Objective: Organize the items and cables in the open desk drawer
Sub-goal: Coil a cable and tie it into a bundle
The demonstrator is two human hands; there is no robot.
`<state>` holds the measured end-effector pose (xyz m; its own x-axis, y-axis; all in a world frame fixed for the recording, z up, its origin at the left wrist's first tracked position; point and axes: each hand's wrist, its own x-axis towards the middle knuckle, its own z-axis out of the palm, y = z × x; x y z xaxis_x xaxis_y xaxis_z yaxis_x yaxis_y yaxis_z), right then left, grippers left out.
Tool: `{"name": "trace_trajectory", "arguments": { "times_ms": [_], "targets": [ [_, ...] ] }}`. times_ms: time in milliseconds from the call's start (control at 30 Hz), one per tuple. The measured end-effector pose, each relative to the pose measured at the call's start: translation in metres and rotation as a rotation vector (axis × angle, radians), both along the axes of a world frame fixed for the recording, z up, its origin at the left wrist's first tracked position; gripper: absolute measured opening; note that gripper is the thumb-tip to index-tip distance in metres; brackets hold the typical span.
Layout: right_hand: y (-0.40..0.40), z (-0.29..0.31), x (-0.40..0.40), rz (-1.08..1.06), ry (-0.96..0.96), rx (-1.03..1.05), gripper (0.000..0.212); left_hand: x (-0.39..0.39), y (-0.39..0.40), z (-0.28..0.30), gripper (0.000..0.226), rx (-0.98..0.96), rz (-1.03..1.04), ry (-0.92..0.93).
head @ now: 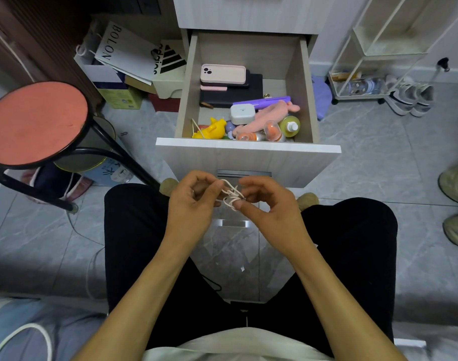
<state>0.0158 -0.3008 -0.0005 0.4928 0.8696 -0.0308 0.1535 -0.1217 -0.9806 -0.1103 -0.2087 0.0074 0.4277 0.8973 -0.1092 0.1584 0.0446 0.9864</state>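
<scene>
The open drawer (248, 148) stands far of the person's knees, its front panel toward the camera. At its far left lies a stack of dark flat cases (231, 93) topped by a pink phone case (223, 73). Along its near edge sit a pink soft toy (268, 115), a white box (242, 113), a yellow toy (212, 129) and a green bottle (290, 126). Nearer, over the lap, the left hand (194, 201) and right hand (272, 207) meet, their curled fingers pinching a small tangled white cable (231, 195) between them, outside the drawer. A red stool (36, 123) stands at left.
</scene>
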Motion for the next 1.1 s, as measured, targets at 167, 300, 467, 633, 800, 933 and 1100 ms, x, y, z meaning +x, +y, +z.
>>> {"name": "trace_trajectory", "arguments": {
  "times_ms": [167,300,467,633,800,933,1100],
  "targets": [
    [0.007,0.005,0.007,0.023,0.159,-0.067,0.009,0.002,-0.004,0.005,0.014,0.078,0.003,-0.009],
    [0.007,-0.001,0.014,0.071,-0.026,-0.164,0.007,0.001,-0.003,0.003,0.013,0.077,0.003,-0.012],
    [0.002,-0.006,0.009,-0.012,-0.157,-0.122,0.021,0.002,0.003,0.0,0.005,-0.114,0.082,-0.024],
    [0.004,-0.006,0.001,0.052,-0.115,-0.074,0.018,0.0,0.002,-0.007,0.008,-0.324,0.163,-0.056],
    [0.004,-0.008,-0.006,0.091,0.02,-0.115,0.016,-0.001,-0.003,-0.006,0.005,-0.369,0.132,-0.082],
    [0.006,-0.008,-0.002,0.015,0.134,-0.133,0.011,-0.003,-0.003,-0.003,0.008,-0.361,0.096,-0.123],
    [0.004,-0.001,0.001,-0.011,0.063,-0.077,0.013,-0.012,0.0,0.0,0.02,-0.102,-0.107,0.034]
  ]
}}
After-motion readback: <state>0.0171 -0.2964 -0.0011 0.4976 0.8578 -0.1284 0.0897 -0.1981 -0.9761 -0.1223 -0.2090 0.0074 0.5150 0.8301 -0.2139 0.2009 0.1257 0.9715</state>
